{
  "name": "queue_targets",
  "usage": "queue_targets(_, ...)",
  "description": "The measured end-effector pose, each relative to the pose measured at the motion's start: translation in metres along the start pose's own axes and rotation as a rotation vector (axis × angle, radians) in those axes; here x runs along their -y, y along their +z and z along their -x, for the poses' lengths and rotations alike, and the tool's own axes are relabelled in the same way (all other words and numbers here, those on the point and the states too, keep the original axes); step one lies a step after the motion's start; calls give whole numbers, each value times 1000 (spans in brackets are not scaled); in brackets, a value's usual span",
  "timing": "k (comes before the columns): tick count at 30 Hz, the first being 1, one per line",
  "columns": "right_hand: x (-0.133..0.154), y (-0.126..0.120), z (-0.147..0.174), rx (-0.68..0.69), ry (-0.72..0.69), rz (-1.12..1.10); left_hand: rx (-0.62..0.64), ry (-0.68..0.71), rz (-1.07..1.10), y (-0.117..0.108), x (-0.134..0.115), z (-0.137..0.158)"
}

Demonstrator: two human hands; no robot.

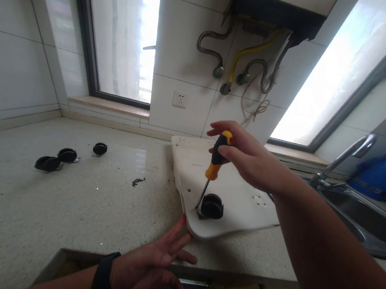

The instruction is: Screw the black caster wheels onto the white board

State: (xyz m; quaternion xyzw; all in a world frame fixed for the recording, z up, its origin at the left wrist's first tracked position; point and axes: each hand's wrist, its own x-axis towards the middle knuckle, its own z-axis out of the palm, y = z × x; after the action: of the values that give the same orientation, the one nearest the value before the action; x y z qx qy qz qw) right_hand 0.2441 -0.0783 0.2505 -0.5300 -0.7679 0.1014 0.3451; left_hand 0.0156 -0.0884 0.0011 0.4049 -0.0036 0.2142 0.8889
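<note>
My right hand [244, 153] is closed around the black and yellow handle of a screwdriver [213, 170]. Its shaft slants down to the mounting plate beside a black caster wheel [212, 206]. That caster stands on the near left corner of a white plastic board [240, 216], which has small holes at its other corners. My left hand [160, 257], with a dark band at the wrist, has its fingers spread and the fingertips against the board's near left edge. Whether a screw sits under the screwdriver tip is too small to tell.
Loose casters [67, 155] lie on the speckled counter [99, 217] at left, with a small pile of dark screws [138, 182] nearer the board. At right are a steel sink [340, 219] and faucet [349, 156]. Pipes [241, 54] hang on the back wall.
</note>
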Motion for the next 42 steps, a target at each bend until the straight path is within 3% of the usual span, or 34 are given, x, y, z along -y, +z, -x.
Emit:
queue_targets(3,-7,-9,-1,209,-79,-343,-15,-13,-5,1,0,0)
queue_targets(5,-12,-10,-3,223,-90,-372,-20,-20,-5,1,-1,0)
queue_targets(15,-8,3,-10,-88,49,-57,-9,-9,-27,2,-2,-1)
queue_targets(20,-4,6,-12,-166,165,16,-14,-8,-16,1,-1,0)
queue_targets(25,1,12,-12,-269,179,256,4,8,-19,0,0,0)
queue_targets(28,-1,16,-14,-282,219,280,-6,6,-21,1,0,1)
queue_targets(34,-12,18,-16,-188,297,93,-22,4,-32,2,-3,0)
queue_targets(39,-9,8,-11,-2,155,-360,2,9,-33,2,-6,-1)
queue_targets(42,-5,2,-8,136,57,-421,12,8,-34,0,-4,-1)
